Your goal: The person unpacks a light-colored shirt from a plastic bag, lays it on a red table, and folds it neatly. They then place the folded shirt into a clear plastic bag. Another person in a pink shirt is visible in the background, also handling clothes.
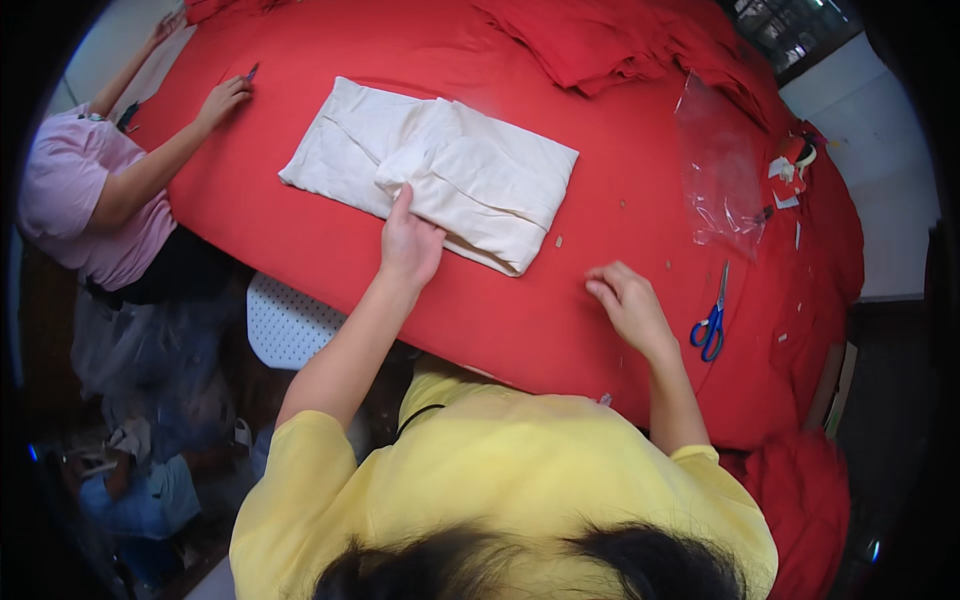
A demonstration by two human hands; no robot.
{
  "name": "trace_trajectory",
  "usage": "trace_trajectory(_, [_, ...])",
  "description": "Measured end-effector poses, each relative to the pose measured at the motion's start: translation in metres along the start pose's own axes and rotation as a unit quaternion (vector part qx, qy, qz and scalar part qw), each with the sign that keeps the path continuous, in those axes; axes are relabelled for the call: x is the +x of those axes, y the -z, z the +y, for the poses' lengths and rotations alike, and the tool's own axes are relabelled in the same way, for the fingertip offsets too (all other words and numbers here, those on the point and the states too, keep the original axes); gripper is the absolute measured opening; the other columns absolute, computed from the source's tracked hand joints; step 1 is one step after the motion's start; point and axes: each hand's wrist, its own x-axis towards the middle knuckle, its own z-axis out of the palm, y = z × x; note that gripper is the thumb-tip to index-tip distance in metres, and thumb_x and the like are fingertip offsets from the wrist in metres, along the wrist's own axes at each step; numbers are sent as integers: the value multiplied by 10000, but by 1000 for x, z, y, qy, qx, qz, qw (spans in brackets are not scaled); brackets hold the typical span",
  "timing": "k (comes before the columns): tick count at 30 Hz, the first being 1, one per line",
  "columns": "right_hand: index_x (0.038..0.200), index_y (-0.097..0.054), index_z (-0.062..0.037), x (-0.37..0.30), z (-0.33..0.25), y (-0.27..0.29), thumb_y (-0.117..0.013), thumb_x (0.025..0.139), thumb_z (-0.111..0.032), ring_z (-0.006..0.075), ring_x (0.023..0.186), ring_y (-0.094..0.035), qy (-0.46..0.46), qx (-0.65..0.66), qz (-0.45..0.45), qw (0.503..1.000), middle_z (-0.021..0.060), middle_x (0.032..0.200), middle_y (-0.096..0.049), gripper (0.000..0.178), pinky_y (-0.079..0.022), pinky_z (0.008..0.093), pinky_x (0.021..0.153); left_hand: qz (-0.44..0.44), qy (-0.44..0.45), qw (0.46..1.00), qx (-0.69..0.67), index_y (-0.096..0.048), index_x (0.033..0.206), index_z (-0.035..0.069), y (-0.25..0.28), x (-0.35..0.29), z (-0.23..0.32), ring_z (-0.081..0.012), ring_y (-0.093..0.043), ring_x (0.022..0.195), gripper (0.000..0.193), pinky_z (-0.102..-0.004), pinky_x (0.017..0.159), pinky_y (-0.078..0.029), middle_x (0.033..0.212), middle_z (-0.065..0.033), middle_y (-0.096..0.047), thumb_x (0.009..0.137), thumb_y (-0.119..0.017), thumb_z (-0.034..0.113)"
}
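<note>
A folded white cloth garment [500, 180] lies on the red-covered table in front of me, its layers overlapping at the middle. My left hand [412, 242] grips its near edge, the thumb on top and the other fingers mostly hidden beneath the fabric. To the right of the garment, my right hand [628, 303] hovers over or rests on the red cloth; which one, I cannot tell. Its fingers are loosely curled, with thumb and forefinger apart and nothing visible between them. Blue-handled scissors [711, 325] lie just right of that hand.
Red cloth [520, 330] covers the table, with more red fabric [590, 40] heaped at the far side. A clear plastic bag [720, 170] and white scraps [785, 180] lie at the right. A person in pink [100, 200] works at the left, beside a white perforated stool [290, 325].
</note>
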Motion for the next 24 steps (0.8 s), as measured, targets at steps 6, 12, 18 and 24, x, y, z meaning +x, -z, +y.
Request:
trace_trajectory(6, [991,-603,11,59,-45,-53,-594,841,-39,267,843,-609,-12,-33,125,992,139,942,-587,159,-483,348,758,-24,145,877,457,-618,1047,-12,47,-18,68,-191,-641,827,369,-313,732,-497,939,-109,-663,967,-481,321])
trace_trajectory(12, [988,-585,-4,69,-41,-81,-620,796,11,237,811,-590,-102,-5,203,974,126,954,-556,196,-480,327,748,-215,-298,640,675,-646,958,19,18,19,107,-223,-621,811,173,-305,708,-481,882,-95,-647,924,-538,150])
trace_trajectory(18, [908,-577,1,82,-42,-83,-642,781,3,218,773,-579,-130,24,178,975,118,931,-558,143,-472,325,711,-430,-303,419,740,-568,1230,96,10,116,58,-283,-431,1263,361,-401,1078,-306,1309,-110,-518,925,-519,282])
trace_trajectory(24, [816,-551,8,72,-44,-91,-656,805,-55,279,658,-570,-70,-102,359,925,115,747,-568,123,-471,371,620,-416,-282,332,798,-403,1408,168,16,117,62,-296,-241,1391,661,-465,1148,-139,1478,-88,-341,873,-503,543])
